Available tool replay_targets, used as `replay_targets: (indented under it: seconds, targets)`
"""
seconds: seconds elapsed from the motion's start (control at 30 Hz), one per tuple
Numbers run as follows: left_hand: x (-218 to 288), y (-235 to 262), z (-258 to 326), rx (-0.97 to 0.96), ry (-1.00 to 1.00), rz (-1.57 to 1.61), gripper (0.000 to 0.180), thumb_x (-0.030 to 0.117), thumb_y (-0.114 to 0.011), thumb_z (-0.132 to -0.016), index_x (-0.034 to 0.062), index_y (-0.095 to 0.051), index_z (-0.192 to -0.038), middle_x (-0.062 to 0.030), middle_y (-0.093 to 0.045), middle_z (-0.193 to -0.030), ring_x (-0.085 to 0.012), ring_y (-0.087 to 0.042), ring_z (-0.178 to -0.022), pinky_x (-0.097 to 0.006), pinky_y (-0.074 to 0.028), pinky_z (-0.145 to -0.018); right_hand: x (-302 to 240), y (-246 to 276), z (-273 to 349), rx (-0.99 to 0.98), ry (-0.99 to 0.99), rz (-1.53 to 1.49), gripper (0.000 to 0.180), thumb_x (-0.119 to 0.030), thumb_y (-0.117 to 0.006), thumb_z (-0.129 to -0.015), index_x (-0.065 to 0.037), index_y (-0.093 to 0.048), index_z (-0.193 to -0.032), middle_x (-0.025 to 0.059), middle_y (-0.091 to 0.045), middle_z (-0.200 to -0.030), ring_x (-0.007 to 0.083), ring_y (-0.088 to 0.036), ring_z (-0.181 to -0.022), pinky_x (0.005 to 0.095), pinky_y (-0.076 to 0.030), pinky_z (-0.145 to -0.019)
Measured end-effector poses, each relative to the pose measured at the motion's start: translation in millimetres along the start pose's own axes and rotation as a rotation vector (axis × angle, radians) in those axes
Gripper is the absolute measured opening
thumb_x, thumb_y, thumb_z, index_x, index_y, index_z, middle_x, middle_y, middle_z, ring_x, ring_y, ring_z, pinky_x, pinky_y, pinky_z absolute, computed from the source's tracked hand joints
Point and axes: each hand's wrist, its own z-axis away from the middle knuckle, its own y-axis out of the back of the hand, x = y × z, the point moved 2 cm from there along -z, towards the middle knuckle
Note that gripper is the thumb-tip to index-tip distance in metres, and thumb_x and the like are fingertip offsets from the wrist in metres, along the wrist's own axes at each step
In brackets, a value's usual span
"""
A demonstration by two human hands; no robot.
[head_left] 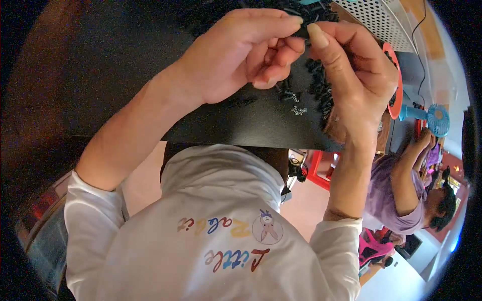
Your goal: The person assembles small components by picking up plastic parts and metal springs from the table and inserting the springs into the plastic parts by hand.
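My left hand (236, 55) is raised over a black tabletop (226, 123), thumb and forefinger pinched together, the other fingers curled. Facing it, my right hand (359, 70) pinches with thumb and bent forefinger. Between the two sets of fingertips is a small black part (302, 33), mostly covered, so its exact shape cannot be made out. Below the hands lie loose small black parts (319, 85), heaped partly behind my right hand. Nearer the table's front edge sits a little cluster of tiny metal springs (299, 110).
A white perforated basket (379, 22) stands at the far right. Beside my right hand shows the orange rim of a dish (398, 95). Further right are a blue handheld fan (438, 120) and a person in a purple shirt (396, 193). A red stool (316, 170) stands below the table edge.
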Motion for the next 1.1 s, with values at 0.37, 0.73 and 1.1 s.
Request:
replay_targets:
  seconds: [0.37,0.73,1.1]
  targets:
    - [13,-3,1,-0.061,0.015,0.188,0.029,0.025,-0.040,-0.101,0.0021,-0.052,-0.088,-0.0040,-0.050,-0.067,-0.0138,-0.051,-0.052,-0.023,-0.038,-0.044,-50,-16,-9,-0.060,0.087,0.332,0.011,-0.003,-0.068,-0.082,0.002,-0.059,-0.078,0.0067,-0.059,-0.066,0.0116,-0.055,-0.057,0.0242,-0.042,-0.053]
    - [16,-5,0,-0.070,-0.034,0.116,0.030,0.029,-0.040,-0.101,0.0021,-0.052,-0.092,-0.0043,-0.051,-0.068,-0.0120,-0.050,-0.051,-0.022,-0.039,-0.044,-1,1,-14,-0.089,0.255,0.382,0.013,-0.004,-0.068,-0.085,0.002,-0.059,-0.078,0.0039,-0.062,-0.066,0.0062,-0.055,-0.059,0.0208,-0.042,-0.053]
    - [22,5,-5,-0.067,-0.168,0.083,0.023,0.020,-0.049,-0.094,0.0026,-0.054,-0.079,-0.0054,-0.053,-0.066,-0.0145,-0.052,-0.053,-0.026,-0.041,-0.048,-1,10,11,-0.422,0.053,0.395,0.008,-0.003,-0.062,-0.088,0.003,-0.061,-0.093,0.0017,-0.060,-0.083,0.0081,-0.054,-0.077,0.0213,-0.043,-0.070]
